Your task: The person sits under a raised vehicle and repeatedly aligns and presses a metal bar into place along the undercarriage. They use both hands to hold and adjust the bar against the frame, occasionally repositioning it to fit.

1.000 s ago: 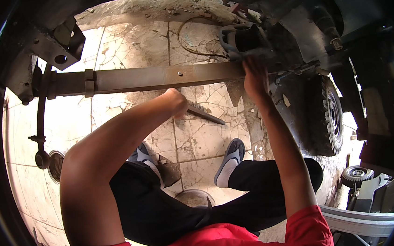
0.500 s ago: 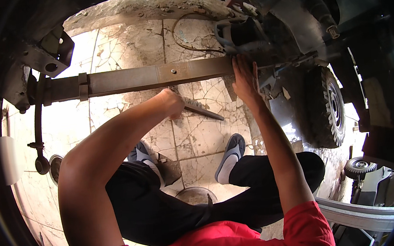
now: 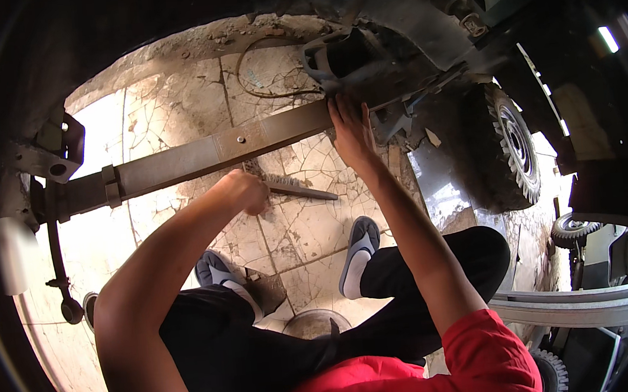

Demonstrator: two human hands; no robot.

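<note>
A long flat steel bar (image 3: pixel 177 163) with a bolt near its middle crosses the view, rising to the right, with a clamp (image 3: pixel 111 186) round its left part. My left hand (image 3: pixel 245 192) is closed on a wire brush (image 3: pixel 298 190) just under the bar, its bristles facing up and its long end pointing right. My right hand (image 3: pixel 352 134) rests farther right on the bar, fingers stretched out up to its upper edge.
Dark vehicle parts and a bracket (image 3: pixel 56 147) surround the bar. A treaded wheel (image 3: pixel 511 145) stands at right, a smaller wheel (image 3: pixel 572 226) beyond it. A thin hose (image 3: pixel 260 94) lies beyond the bar. Cracked tiles (image 3: pixel 305 264) and a round metal object (image 3: pixel 313 319) are below.
The view has turned: the bar now slopes more steeply up to the right and both hands sit lower and farther left in the picture, in much the same places on and under the bar.
</note>
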